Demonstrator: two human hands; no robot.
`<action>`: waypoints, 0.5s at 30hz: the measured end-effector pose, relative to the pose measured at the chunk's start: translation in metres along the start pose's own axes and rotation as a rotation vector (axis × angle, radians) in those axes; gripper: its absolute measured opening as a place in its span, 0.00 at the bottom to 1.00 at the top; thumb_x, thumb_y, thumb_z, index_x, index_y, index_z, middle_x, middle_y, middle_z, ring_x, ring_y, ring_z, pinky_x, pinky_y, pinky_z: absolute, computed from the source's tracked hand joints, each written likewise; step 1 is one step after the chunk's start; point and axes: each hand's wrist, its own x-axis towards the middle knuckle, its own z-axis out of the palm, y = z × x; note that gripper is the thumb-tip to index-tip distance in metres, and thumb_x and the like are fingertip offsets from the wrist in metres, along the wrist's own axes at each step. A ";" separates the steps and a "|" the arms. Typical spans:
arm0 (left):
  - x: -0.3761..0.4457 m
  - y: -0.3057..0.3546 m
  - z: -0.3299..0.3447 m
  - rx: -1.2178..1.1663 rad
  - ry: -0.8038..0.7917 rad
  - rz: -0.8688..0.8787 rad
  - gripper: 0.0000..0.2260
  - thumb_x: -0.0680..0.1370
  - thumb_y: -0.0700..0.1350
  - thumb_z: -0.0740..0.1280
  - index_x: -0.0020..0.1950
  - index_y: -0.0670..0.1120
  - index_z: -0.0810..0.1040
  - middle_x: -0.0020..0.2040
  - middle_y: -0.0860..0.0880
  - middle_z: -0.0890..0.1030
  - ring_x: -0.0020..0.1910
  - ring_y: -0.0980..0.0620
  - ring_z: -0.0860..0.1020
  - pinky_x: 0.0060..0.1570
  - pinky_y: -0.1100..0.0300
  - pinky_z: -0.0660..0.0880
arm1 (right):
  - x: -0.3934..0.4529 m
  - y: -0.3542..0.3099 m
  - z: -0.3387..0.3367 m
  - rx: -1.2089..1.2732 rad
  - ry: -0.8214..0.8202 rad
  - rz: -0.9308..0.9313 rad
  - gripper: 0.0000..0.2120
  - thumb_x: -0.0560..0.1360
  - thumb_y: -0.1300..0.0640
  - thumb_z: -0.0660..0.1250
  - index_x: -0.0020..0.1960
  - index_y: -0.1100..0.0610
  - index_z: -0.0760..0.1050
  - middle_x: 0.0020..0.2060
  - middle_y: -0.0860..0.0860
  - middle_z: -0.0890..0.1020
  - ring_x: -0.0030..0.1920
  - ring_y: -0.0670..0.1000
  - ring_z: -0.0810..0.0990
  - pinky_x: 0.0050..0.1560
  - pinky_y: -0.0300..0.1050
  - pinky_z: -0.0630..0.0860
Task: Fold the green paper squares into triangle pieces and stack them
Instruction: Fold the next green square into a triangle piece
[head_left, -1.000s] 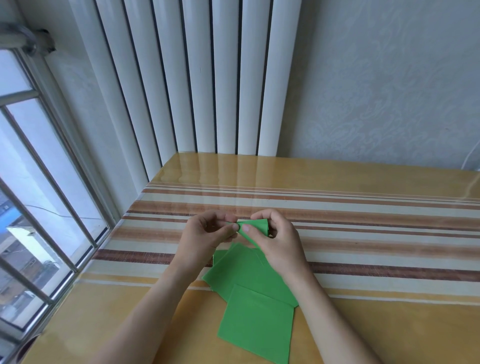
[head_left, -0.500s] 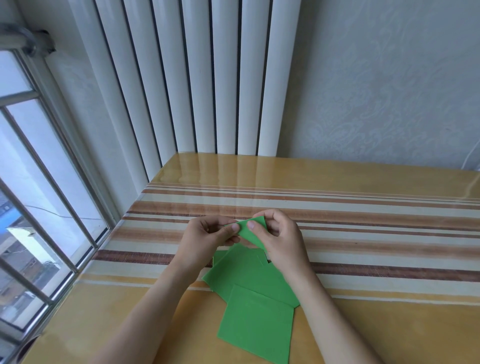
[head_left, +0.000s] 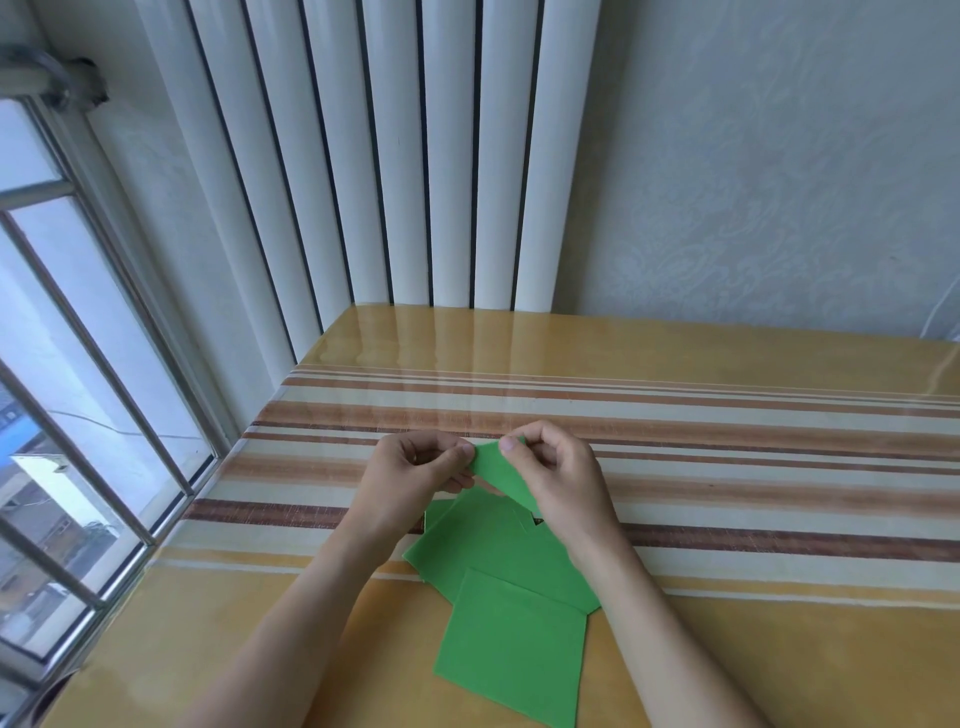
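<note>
A: Going left to right. Window at far left, then the white radiator against the wall. What's the first hand doing?

B: Left hand is up off the striped table, fingers curled in, thumb and forefinger pinching the left tip of the folded green piece. Probably anchoring that corner so the fold doesn't slip.

A: And the piece itself?

B: Held in the air between both hands, above the far end of the pile. Looks like a narrow folded strip or wedge slanting down to the right; can't tell how many folds are in it.

A: Right hand?

B: Right hand also curled, thumb on top of the paper's upper edge, fingers behind it. My read: it's pressing or running a crease while the left one holds steady.

A: Rest of the paper?

B: Loose green paper squares lie flat and overlapping on the table under and nearer than the hands, fanned rather than squared up, handy for grabbing the next one. No finished triangle stack that I can see, so the task looks early.
</note>
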 end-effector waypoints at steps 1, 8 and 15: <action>0.000 0.000 0.000 0.010 -0.003 0.005 0.05 0.80 0.40 0.72 0.47 0.41 0.87 0.39 0.42 0.87 0.38 0.50 0.85 0.43 0.62 0.82 | -0.001 -0.001 0.000 0.000 -0.017 0.007 0.05 0.79 0.51 0.73 0.46 0.51 0.82 0.40 0.52 0.85 0.42 0.55 0.82 0.44 0.51 0.77; 0.000 0.000 0.001 0.024 -0.011 0.008 0.06 0.80 0.40 0.72 0.47 0.41 0.87 0.39 0.41 0.87 0.39 0.50 0.85 0.42 0.62 0.81 | -0.001 0.001 0.001 -0.064 0.005 -0.033 0.10 0.81 0.49 0.71 0.43 0.53 0.80 0.30 0.49 0.76 0.32 0.46 0.70 0.36 0.47 0.66; -0.001 0.000 0.002 0.046 -0.016 0.034 0.07 0.81 0.41 0.71 0.45 0.41 0.87 0.38 0.42 0.87 0.39 0.50 0.85 0.42 0.62 0.81 | -0.002 -0.001 0.001 -0.092 0.048 -0.017 0.16 0.83 0.49 0.67 0.39 0.55 0.76 0.24 0.41 0.69 0.28 0.42 0.64 0.33 0.44 0.62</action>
